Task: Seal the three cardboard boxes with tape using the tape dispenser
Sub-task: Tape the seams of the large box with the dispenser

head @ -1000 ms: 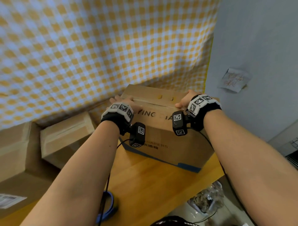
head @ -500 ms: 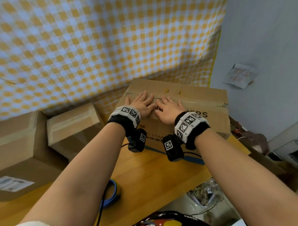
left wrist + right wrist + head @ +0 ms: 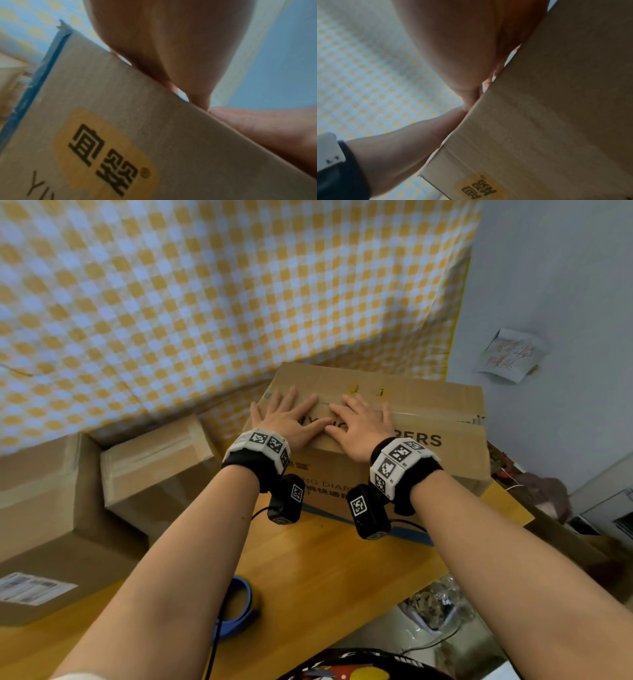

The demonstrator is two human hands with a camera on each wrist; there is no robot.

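Head view: both hands lie flat on the top of the large printed box (image 3: 404,460), which stands at the far right of the wooden counter (image 3: 329,570). Left hand (image 3: 291,419) and right hand (image 3: 359,424) rest side by side over the centre seam — fingers straight and spread, palms down, neither grip closed on anything. A strip of clear tape (image 3: 428,415) runs along the seam to the right of the right hand. Two further cardboard boxes stand to the left: a small box (image 3: 154,460) just beside the printed one, and a larger labelled box (image 3: 44,525) at the left edge. A blue tape roll (image 3: 239,604) lies on the near counter, partly hidden under the left forearm. Wrist views: each palm sits on the box's upper edge. Background — yellow checked cloth (image 3: 205,296).
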